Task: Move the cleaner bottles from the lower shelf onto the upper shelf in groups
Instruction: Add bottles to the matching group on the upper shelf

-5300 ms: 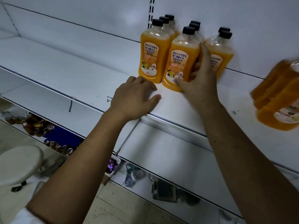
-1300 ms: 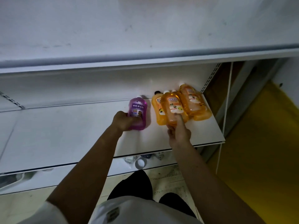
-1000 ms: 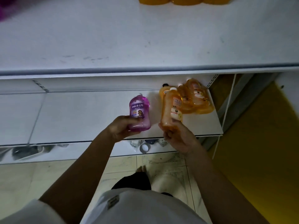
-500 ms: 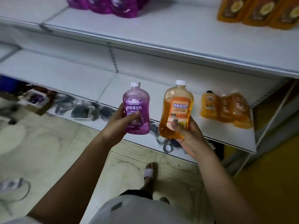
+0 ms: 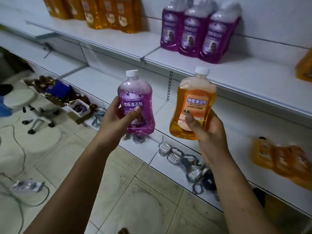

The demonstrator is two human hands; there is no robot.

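Note:
My left hand (image 5: pixel 116 119) grips a purple cleaner bottle (image 5: pixel 137 98) with a white cap, held upright in the air in front of the shelves. My right hand (image 5: pixel 206 127) grips an orange cleaner bottle (image 5: pixel 194 102) with a white cap, also upright. On the upper shelf (image 5: pixel 236 71) stands a group of purple bottles (image 5: pixel 197 31), with a group of orange bottles (image 5: pixel 108 12) to its left. On the lower shelf (image 5: pixel 228 132) at the right lie several orange bottles (image 5: pixel 283 159), blurred.
Another orange bottle (image 5: pixel 304 66) shows at the right edge of the upper shelf. The bottom shelf holds metal items (image 5: pixel 185 161), wrapped sweets (image 5: pixel 50 92) and a small tray (image 5: pixel 79 107). A white stool (image 5: pixel 22 100) and cables (image 5: pixel 27 186) sit on the tiled floor at left.
Both hands lifted the purple and orange bottles off the lower shelf and raised them toward the upper shelf. The view swung up and left, bringing the upper shelf's purple group into sight.

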